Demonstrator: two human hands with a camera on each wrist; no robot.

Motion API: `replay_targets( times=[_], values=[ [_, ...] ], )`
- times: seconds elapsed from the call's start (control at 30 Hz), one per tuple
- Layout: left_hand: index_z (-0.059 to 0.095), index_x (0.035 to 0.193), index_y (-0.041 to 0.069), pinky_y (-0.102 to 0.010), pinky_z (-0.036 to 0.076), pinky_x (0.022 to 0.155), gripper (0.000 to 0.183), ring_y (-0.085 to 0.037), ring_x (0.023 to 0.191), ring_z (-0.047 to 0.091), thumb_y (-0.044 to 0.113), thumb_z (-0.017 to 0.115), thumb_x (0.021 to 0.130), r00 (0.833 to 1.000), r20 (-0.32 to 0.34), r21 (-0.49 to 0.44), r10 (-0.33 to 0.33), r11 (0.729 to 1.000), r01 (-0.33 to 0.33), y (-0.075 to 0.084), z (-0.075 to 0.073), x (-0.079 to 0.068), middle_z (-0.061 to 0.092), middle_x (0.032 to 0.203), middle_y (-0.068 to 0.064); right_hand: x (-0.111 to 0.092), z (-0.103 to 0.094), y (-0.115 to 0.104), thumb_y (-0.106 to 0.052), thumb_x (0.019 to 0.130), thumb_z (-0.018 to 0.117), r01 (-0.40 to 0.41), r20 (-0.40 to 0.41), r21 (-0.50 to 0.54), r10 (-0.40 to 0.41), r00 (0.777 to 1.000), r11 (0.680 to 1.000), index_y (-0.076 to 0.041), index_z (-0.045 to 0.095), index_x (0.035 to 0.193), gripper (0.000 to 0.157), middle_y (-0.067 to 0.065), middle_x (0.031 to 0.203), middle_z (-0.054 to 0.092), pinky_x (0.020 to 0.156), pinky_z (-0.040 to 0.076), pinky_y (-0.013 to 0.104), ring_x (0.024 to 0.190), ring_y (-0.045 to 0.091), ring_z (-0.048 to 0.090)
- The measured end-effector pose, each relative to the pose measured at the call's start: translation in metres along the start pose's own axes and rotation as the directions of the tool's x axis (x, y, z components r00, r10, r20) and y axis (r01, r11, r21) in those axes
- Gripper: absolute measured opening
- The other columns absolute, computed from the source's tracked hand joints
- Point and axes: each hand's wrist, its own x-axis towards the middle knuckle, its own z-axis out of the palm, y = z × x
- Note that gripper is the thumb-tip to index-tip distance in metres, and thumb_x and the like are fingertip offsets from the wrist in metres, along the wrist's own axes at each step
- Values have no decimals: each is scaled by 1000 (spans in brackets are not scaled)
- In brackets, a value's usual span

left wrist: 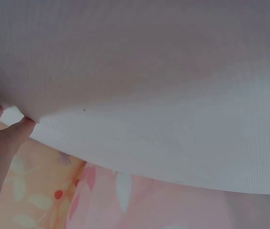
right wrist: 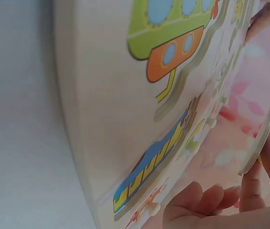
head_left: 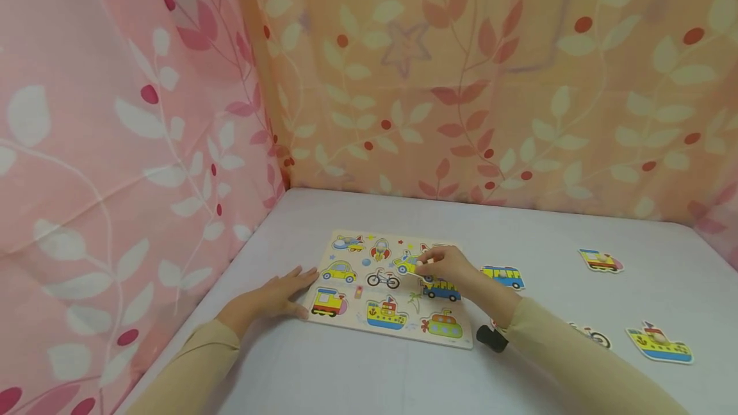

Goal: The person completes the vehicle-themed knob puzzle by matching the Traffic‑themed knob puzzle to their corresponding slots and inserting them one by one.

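The right hand (head_left: 450,266) pinches a puzzle piece (right wrist: 260,140) above the board (head_left: 362,275); the left hand (head_left: 278,296), spread wide, touches the board's left edge.

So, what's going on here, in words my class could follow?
A person is working on a vehicle puzzle board. The right hand pinches a piece above it, too edge-on to identify; the left hand rests at the board's left edge. A bus piece, train piece, ship piece and partly hidden bicycle piece lie loose on the table rightward.
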Motion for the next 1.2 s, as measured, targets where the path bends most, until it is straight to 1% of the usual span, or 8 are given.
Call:
replay_targets(
  times=[0.1, 0.3, 0.4, 0.53, 0.63, 0.7, 0.8, 1.2],
  values=[
    [31, 153, 15, -61, 3, 114, 90, -36, 147, 8, 35, 78, 79, 1000, 1, 4, -6, 1000, 6, 0, 0, 1, 25, 159, -8, 2, 5, -2, -15, 83, 78, 9, 9, 16, -9, 1000, 1000, -5, 71, 92, 15, 16, 116, 52, 87, 40, 46, 105, 32, 44],
    [31, 153, 15, -61, 3, 114, 90, -35, 147, 7, 35, 78, 80, 1000, 5, 14, -1, 1000, 1, 1, 0, 2, 24, 159, -7, 6, 18, -6, -14, 81, 79, -10, 17, 25, 10, 1000, 1000, -6, 72, 91, 15, 17, 121, 54, 93, 40, 50, 111, 34, 46],
    [31, 153, 14, -62, 3, 113, 90, -35, 147, 7, 34, 78, 80, 1000, 8, 12, 8, 1000, -8, 0, -1, 2, 24, 159, -7, 10, 25, -8, -13, 80, 80, -24, 24, 20, 24, 999, 1000, -6, 73, 90, 15, 16, 115, 54, 89, 39, 48, 105, 32, 45],
    [31, 153, 15, -61, 3, 114, 90, -34, 148, 6, 33, 79, 80, 1000, 8, 2, -2, 1000, 2, 0, 0, 2, 24, 159, -5, 12, 35, -13, -13, 80, 80, -15, 38, 12, 14, 999, 1000, -7, 73, 89, 13, 15, 122, 57, 95, 40, 50, 112, 32, 47],
    [31, 153, 16, -61, 4, 114, 90, -33, 148, 7, 32, 79, 79, 1000, 5, 2, -9, 1000, 9, 1, 0, 2, 25, 159, -5, 14, 42, -17, -14, 81, 80, -4, 54, -4, 4, 999, 1000, -7, 73, 89, 13, 12, 116, 59, 90, 42, 45, 107, 29, 49],
    [31, 153, 15, -61, 4, 114, 90, -34, 148, 7, 32, 79, 79, 1000, 5, 5, -8, 1000, 8, 2, 0, 1, 25, 159, -6, 15, 47, -20, -14, 81, 80, -1, 67, -12, 1, 998, 1000, -8, 72, 88, 12, 9, 106, 60, 79, 43, 37, 97, 26, 50],
    [31, 153, 14, -62, 4, 114, 89, -35, 147, 8, 33, 78, 80, 1000, 8, 11, 3, 1000, -4, 3, -2, 0, 25, 159, -7, 17, 53, -22, -13, 80, 80, 12, 86, -15, -10, 996, 1000, -7, 71, 87, 12, 7, 93, 55, 65, 36, 29, 86, 22, 47],
    [32, 153, 12, -63, 5, 113, 88, -36, 147, 9, 34, 78, 80, 1000, 10, 29, 14, 999, -15, 4, -1, 0, 26, 158, -9, 30, 79, -27, -13, 79, 82, 8, 116, -33, -4, 993, 999, -8, 71, 85, 14, 7, 93, 52, 65, 36, 29, 85, 22, 46]
  ],
)
